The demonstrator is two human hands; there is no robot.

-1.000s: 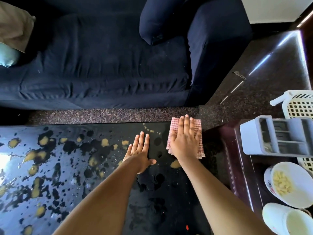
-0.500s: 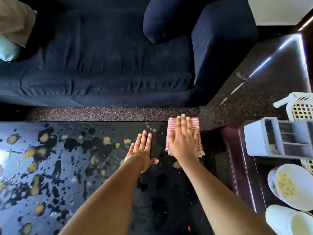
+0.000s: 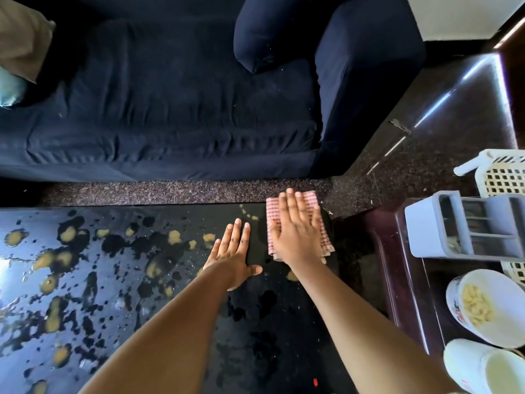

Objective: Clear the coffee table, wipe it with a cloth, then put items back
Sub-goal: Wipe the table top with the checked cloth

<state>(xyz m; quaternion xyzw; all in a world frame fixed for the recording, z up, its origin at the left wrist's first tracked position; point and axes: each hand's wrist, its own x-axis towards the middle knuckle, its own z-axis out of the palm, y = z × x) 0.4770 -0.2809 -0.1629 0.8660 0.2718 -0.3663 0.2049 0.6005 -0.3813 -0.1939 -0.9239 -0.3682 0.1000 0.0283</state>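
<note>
The glossy black coffee table [image 3: 176, 331] fills the lower left, its top spotted with yellowish splatter [image 3: 65, 234]. A folded red-and-white checked cloth [image 3: 324, 237] lies at the table's far right corner. My right hand [image 3: 295, 231] presses flat on the cloth with straight fingers. Just left of it, my left hand [image 3: 233, 251] rests flat on the bare tabletop, fingers straight and together. Both forearms reach in from the bottom of the view.
A dark blue sofa [image 3: 170, 109] runs along the far side. To the right a dark wooden side table [image 3: 397, 280] carries a grey organiser [image 3: 443, 223], a white bowl of yellow food [image 3: 483, 305], a white cup [image 3: 488, 368] and a white lattice basket [image 3: 502, 177].
My right hand has slid the cloth slightly toward the far edge of the table. My left hand has stayed in place.
</note>
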